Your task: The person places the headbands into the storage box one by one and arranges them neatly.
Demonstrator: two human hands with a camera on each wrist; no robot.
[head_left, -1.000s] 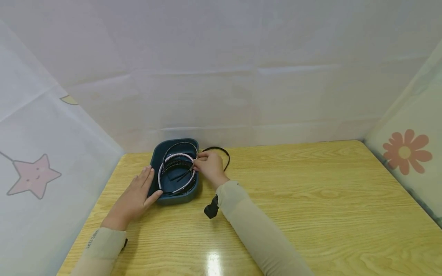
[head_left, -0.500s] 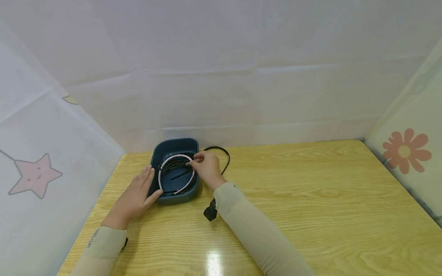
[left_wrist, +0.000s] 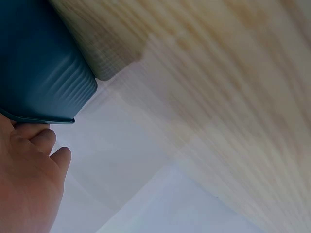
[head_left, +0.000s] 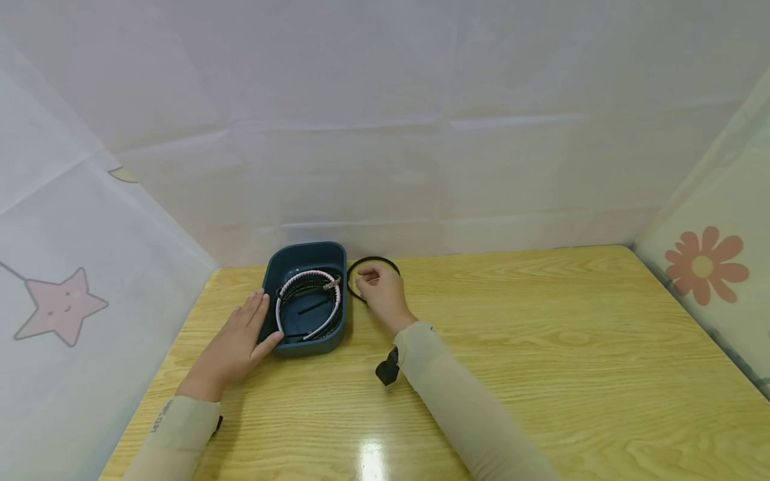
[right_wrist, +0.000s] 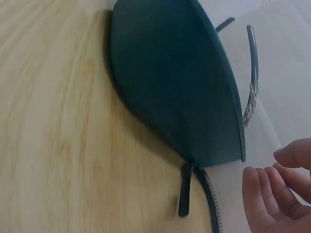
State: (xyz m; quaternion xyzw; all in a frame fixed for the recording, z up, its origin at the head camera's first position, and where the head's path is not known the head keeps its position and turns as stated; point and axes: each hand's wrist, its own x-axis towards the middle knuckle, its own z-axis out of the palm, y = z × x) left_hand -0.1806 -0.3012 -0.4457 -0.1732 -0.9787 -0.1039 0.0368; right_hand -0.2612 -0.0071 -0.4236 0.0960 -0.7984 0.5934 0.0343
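A dark blue plastic bin (head_left: 309, 349) stands near the back of the table. My left hand (head_left: 228, 344) rests against its left side with fingers straight, the thumb by the front rim. Inside lie a pale pink headband (head_left: 279, 312), several black headbands, and one with a glittery band (head_left: 332, 285), whose end rises past the rim in the right wrist view. A thin black toothed headband (head_left: 375, 258) lies on the table right of the bin. Over it hovers my right hand (head_left: 385, 294), fingers loosely bent, a gap between thumb and fingertips, nothing held.
The wood-grain table (head_left: 511, 334) runs wide to the right. A pale sheet (head_left: 421, 167) hangs behind it, with printed sheets at both sides. A small black camera (head_left: 388, 367) hangs at my right wrist.
My right hand has lowered the glittery headband into the bin and let it go, then moved right over the black headband. The left hand stays against the bin.
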